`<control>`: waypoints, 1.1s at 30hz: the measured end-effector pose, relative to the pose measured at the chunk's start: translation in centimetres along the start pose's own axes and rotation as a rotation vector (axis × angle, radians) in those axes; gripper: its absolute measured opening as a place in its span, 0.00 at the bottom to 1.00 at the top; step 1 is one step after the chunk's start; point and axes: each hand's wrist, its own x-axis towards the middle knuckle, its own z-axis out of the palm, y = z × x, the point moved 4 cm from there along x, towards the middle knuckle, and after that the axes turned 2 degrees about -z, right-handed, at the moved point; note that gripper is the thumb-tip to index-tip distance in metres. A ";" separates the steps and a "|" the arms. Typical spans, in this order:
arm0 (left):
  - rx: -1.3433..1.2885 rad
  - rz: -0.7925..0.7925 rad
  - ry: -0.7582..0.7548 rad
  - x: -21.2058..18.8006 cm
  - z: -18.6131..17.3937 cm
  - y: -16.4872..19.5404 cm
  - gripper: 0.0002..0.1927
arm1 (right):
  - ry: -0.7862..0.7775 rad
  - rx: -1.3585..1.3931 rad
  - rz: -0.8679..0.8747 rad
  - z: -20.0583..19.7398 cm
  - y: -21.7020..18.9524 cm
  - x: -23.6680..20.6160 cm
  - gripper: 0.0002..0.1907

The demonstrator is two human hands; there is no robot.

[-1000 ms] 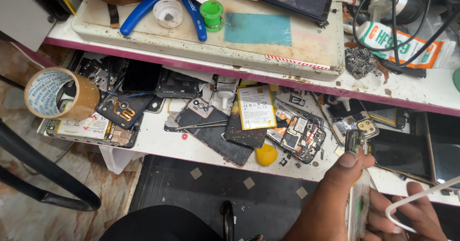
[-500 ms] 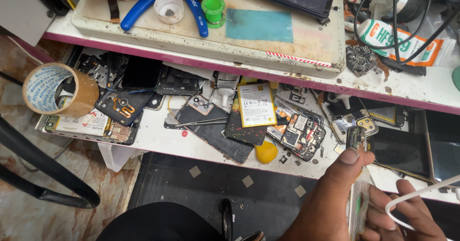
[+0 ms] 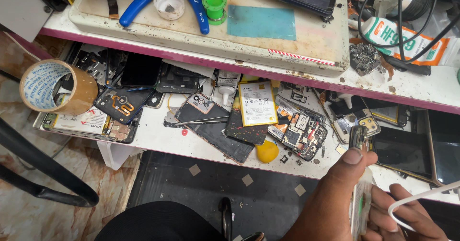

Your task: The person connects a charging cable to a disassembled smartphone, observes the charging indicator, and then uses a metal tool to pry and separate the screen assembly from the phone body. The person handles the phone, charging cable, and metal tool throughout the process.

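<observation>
- Both your hands, left (image 3: 335,198) and right (image 3: 407,217), are closed round a clear little tool (image 3: 360,193), low beside the table (image 3: 158,138) edge.
- A white cable (image 3: 417,198) loops over your right fingers; it could snag.
- Beyond, the loose battery (image 3: 258,103) and circuit board (image 3: 299,133) might get knocked off.
</observation>
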 end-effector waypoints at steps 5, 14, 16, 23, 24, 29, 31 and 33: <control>0.028 -0.002 -0.010 -0.1 0.5 0.3 0.48 | -0.018 -0.026 0.048 0.0 0.0 0.4 0.36; 0.180 0.002 0.050 -1.1 0.9 1.5 0.48 | -0.045 -0.020 -0.014 -0.5 0.7 0.8 0.31; 0.207 0.003 0.061 -1.4 1.1 1.9 0.48 | -0.112 -0.260 -0.335 -0.5 0.2 0.0 0.27; 0.296 0.010 0.090 -2.0 1.8 2.2 0.49 | -0.166 -0.428 -0.528 -0.3 0.6 -3.3 0.24; 0.305 0.015 0.094 -2.2 1.9 2.2 0.49 | -0.065 -0.405 -0.465 -0.3 0.8 -3.6 0.25; 0.297 0.025 0.076 -2.6 2.2 2.4 0.47 | -0.039 -0.341 -0.858 3.5 -0.3 -6.8 0.32; 0.315 0.056 0.066 -2.8 2.4 2.6 0.47 | -0.059 -0.220 -0.836 4.9 -0.6 -7.9 0.34; 0.314 0.084 0.044 -2.8 2.7 3.0 0.47 | -0.160 0.034 -0.830 6.2 -1.0 -9.1 0.36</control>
